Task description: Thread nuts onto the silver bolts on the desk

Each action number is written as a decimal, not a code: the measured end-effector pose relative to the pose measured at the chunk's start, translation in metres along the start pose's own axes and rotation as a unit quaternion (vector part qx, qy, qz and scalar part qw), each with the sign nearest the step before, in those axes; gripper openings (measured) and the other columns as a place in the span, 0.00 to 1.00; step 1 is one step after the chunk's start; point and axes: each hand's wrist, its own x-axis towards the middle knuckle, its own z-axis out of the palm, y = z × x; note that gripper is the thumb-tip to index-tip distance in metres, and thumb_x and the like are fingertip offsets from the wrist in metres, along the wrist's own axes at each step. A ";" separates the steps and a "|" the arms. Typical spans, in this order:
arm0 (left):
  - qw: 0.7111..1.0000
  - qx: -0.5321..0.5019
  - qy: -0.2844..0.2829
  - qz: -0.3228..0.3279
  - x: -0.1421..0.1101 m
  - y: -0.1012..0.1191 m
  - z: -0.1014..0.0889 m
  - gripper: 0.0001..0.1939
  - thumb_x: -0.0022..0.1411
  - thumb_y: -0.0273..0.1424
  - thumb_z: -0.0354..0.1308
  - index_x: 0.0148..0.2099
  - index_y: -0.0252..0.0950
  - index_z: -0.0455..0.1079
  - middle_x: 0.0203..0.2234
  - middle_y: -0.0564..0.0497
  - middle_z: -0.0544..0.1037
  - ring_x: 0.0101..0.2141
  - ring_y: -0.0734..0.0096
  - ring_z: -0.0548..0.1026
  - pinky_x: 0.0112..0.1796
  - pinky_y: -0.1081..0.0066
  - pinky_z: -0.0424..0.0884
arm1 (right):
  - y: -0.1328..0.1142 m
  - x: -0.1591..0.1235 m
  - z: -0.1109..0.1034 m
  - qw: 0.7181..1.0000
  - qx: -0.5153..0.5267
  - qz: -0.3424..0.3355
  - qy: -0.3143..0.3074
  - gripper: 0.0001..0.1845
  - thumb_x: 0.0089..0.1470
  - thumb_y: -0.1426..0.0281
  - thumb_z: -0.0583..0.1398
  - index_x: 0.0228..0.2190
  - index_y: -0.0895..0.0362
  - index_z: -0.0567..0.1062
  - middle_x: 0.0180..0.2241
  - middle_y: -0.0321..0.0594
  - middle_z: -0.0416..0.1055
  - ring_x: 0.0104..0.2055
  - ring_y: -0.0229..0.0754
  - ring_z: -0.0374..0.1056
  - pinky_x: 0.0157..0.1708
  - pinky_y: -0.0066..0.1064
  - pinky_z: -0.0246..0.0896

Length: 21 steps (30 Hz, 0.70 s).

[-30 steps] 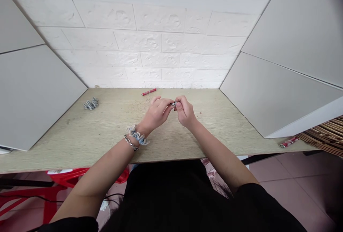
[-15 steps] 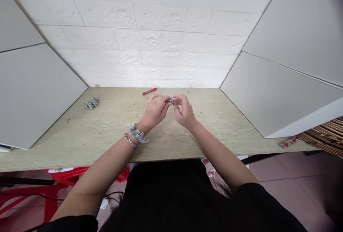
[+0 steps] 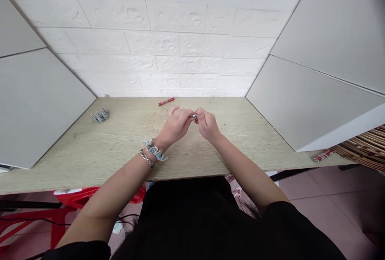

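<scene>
One red tube lies near the brick-patterned wall, another beside brown wickerwork.

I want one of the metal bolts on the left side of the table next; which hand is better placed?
Probably the left hand: it is nearer the metal bolts, while the right hand lies beyond it. Both grip a small metal piece, so the left would need freeing first.

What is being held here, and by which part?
A small metal piece: the left hand pinches its narrow end, the right hand its wider end; much of it is hidden.
</scene>
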 end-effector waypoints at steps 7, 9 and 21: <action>0.998 -0.044 0.004 -0.032 0.003 -0.002 0.001 0.08 0.64 0.30 0.45 0.42 0.36 0.64 0.33 0.49 0.75 0.35 0.71 0.72 0.47 0.64 0.60 | 0.002 0.002 0.000 0.998 -0.017 -0.063 0.011 0.17 0.60 0.59 0.43 0.28 0.55 0.61 0.25 0.36 0.61 0.27 0.36 0.58 0.28 0.29 0.53; 0.996 -0.072 0.004 -0.056 0.004 0.000 0.000 0.08 0.64 0.31 0.46 0.42 0.35 0.64 0.33 0.49 0.75 0.35 0.70 0.71 0.43 0.66 0.63 | 0.002 0.002 0.000 0.996 -0.022 -0.082 0.016 0.14 0.60 0.61 0.44 0.31 0.56 0.61 0.26 0.36 0.62 0.28 0.36 0.59 0.29 0.29 0.53; 0.922 -0.280 -0.018 -0.269 0.009 -0.001 0.001 0.10 0.62 0.35 0.48 0.37 0.36 0.66 0.26 0.53 0.72 0.25 0.76 0.69 0.30 0.73 0.65 | 0.001 0.002 0.004 0.991 -0.018 -0.126 0.030 0.07 0.58 0.69 0.48 0.39 0.56 0.62 0.34 0.40 0.68 0.36 0.37 0.65 0.36 0.31 0.60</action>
